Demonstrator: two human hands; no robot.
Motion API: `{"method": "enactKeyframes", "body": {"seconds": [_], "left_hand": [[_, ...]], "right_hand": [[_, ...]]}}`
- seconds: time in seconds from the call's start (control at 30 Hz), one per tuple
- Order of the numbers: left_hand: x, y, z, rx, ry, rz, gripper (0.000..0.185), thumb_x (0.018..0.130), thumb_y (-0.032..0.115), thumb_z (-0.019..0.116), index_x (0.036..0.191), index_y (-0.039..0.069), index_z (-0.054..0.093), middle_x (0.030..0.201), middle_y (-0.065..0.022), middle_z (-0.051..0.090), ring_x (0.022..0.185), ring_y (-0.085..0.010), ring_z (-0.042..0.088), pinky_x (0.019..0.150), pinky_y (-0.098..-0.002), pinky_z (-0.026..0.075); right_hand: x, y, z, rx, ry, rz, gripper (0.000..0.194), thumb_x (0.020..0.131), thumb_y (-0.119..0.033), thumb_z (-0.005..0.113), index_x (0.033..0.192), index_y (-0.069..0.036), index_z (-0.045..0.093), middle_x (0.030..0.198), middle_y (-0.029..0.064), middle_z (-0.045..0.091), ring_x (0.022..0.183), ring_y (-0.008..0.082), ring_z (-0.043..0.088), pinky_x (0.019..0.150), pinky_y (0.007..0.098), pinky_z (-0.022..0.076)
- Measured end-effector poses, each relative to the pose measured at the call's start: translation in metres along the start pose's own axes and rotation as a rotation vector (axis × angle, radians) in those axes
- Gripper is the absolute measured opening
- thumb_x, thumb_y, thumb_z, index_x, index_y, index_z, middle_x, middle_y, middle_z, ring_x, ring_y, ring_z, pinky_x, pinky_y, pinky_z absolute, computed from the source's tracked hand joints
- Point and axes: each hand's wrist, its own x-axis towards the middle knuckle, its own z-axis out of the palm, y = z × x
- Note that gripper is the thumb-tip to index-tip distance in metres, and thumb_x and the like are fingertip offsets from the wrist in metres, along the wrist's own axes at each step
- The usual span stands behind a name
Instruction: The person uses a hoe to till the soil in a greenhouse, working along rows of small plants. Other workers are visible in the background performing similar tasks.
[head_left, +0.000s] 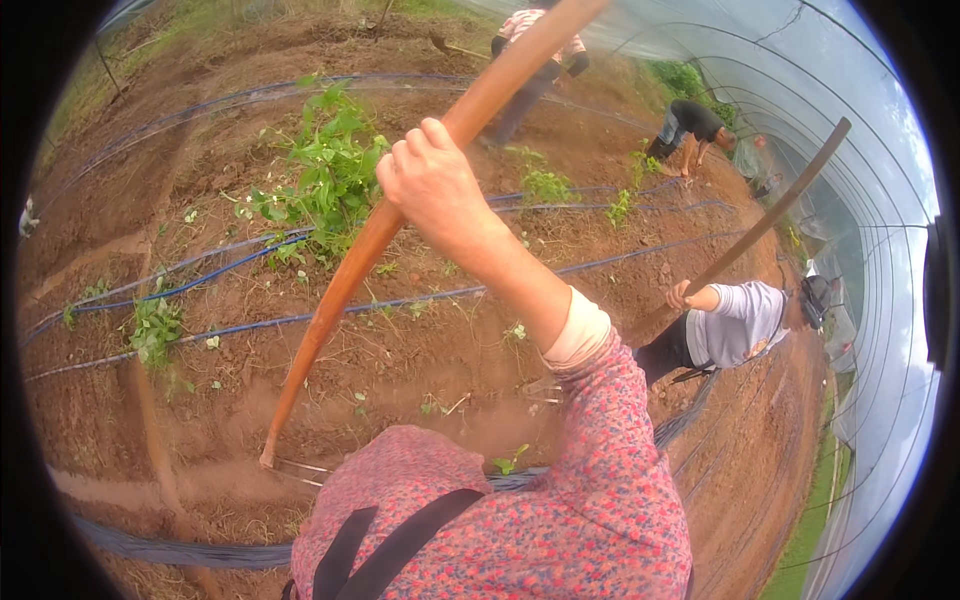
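Note:
My right hand (431, 169) grips a long, slightly curved wooden handle (341, 289) that slants across the view. At its lower-left end, light metal prongs (300, 471) rest close to the brown soil, partly behind my floral-clothed body; the tool looks like a pronged hoe. The handle's other end runs out past the top edge. My left hand is out of view. Beyond the handle stands a leafy green plant (330, 165) with small white flowers. A small seedling (510, 459) shows beside my clothing.
Blue-grey drip hoses (420, 300) cross the soil. A co-worker (739, 322) at right holds another wooden-handled tool (780, 210). One person (694, 127) bends to the ground; another (540, 67) stands behind my handle. Bundled dark plastic film (187, 544) lies below, and a hooped plastic tunnel (877, 247) curves overhead.

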Motion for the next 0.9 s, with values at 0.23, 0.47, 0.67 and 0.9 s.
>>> {"method": "enactKeyframes", "body": {"seconds": [0.23,0.47,0.67,0.9], "left_hand": [[0.037,0.018,-0.026,0.087,-0.064,0.126,0.029,0.070,0.016,0.060,0.087,-0.005,0.069,0.078,-0.0192,0.068,0.074,-0.0262,0.065,0.069,-0.0377,0.050],[0.012,0.095,-0.023,0.004,-0.112,0.100,0.035,0.073,0.022,0.061,0.091,-0.007,0.068,0.080,-0.0229,0.068,0.079,-0.0301,0.065,0.073,-0.0391,0.050],[0.012,0.064,-0.001,0.194,-0.043,0.121,0.030,0.074,0.022,0.062,0.086,-0.004,0.070,0.079,-0.0191,0.069,0.079,-0.0267,0.066,0.072,-0.0389,0.051],[0.010,0.019,-0.003,0.115,-0.047,0.075,0.029,0.073,0.021,0.062,0.085,-0.004,0.070,0.079,-0.0181,0.069,0.078,-0.0265,0.066,0.072,-0.0386,0.051]], "right_hand": [[-0.014,0.003,0.003,-0.098,0.002,0.024,0.006,0.069,-0.015,0.062,0.072,-0.009,0.061,0.069,0.0051,0.056,0.077,0.0203,0.055,0.088,0.0345,0.0403],[-0.018,0.000,-0.003,-0.067,0.001,0.049,0.007,0.070,-0.016,0.061,0.073,-0.009,0.061,0.069,0.0041,0.056,0.078,0.0197,0.055,0.088,0.0341,0.0397],[-0.015,0.002,-0.002,-0.097,-0.039,0.031,0.008,0.071,-0.016,0.061,0.076,-0.010,0.061,0.071,0.0044,0.057,0.081,0.0192,0.055,0.089,0.0342,0.0384],[-0.018,0.002,0.004,-0.081,-0.023,0.041,0.008,0.070,-0.017,0.062,0.075,-0.010,0.062,0.070,0.0041,0.056,0.081,0.0194,0.055,0.089,0.0336,0.0385]]}}
